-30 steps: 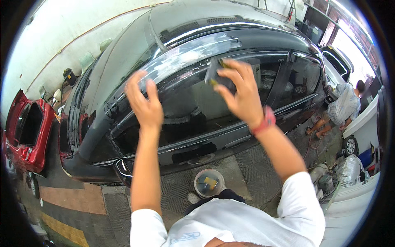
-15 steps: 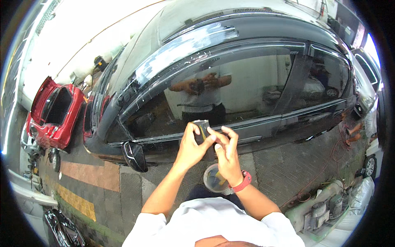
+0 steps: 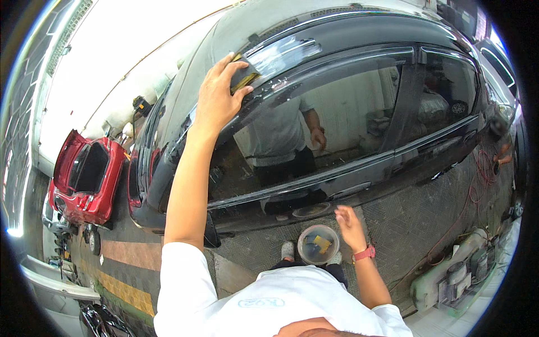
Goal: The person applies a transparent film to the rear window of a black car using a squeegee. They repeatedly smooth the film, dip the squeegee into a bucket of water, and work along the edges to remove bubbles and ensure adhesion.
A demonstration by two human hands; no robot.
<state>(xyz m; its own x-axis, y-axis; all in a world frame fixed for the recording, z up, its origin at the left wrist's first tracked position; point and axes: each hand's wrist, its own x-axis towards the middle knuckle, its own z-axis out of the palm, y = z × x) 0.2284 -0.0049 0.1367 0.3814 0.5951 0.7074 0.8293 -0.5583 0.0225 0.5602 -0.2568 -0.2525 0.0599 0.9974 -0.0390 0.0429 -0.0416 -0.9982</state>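
Observation:
My left hand (image 3: 216,101) reaches far out and is closed on a folded piece of sandpaper (image 3: 245,76), dark grey with yellowish edges. It holds the sandpaper against the roof pillar of a black car (image 3: 387,31), at the front end of a pale grey-white patch (image 3: 286,55) above the side window (image 3: 353,112). White specks dot the trim below the patch. Low beside the car door, my right hand (image 3: 351,227) is open and holds nothing, its fingers stretched out. Near it, a round tub (image 3: 300,245) with a yellow piece inside stands on the floor by my feet.
The car's side mirror (image 3: 211,233) juts out below my left forearm. A red car (image 3: 104,194) with a raised panel stands at the left. At the lower right is a green air compressor (image 3: 429,295); a red hose (image 3: 477,185) lies coiled on the floor near another person's limb.
My hands have parted. The left has carried the sandpaper up and forward to the car's pillar; the right has let go and dropped down to the right. My view has shifted slightly.

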